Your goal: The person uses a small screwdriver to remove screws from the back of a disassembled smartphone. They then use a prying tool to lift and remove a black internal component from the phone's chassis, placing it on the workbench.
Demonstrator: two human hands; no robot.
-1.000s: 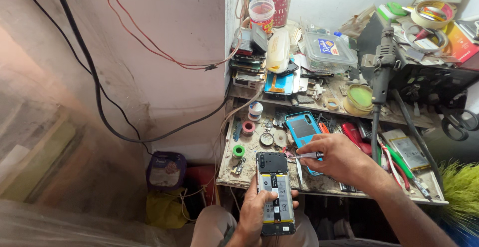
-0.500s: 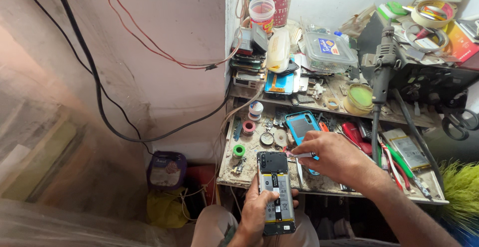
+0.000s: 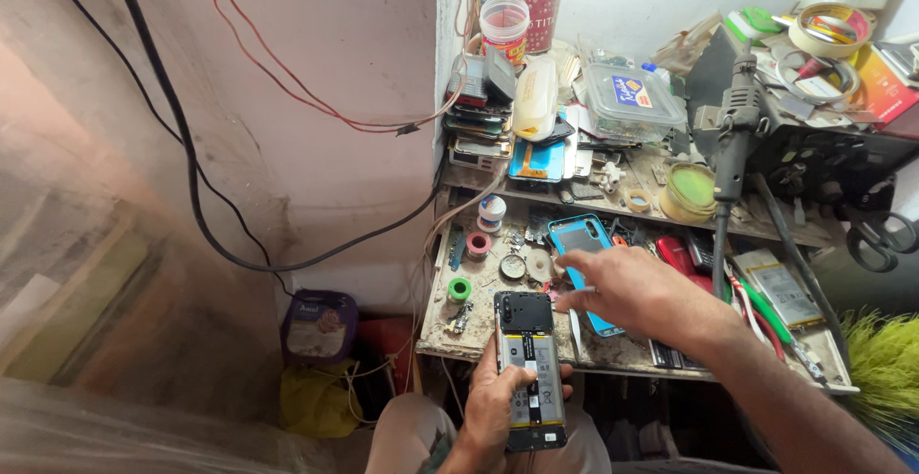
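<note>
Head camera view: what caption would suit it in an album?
Left hand holds an opened phone; right hand reaches over a blue phone on a cluttered bench.

From my seat, the opened phone point(image 3: 528, 369) in my left hand point(image 3: 493, 407) shows matt black plastic with a smooth, faintly shiny battery panel. Just beyond it, the workbench point(image 3: 479, 330) top looks like rough, grimy wood. The blue phone point(image 3: 584, 254) past my right hand point(image 3: 627, 287) has a glossy plastic shell. Further back from the opened phone, the lidded box point(image 3: 634, 99) is clear, smooth plastic, and the rotary tool point(image 3: 735, 139) looks matt grey plastic.
</note>
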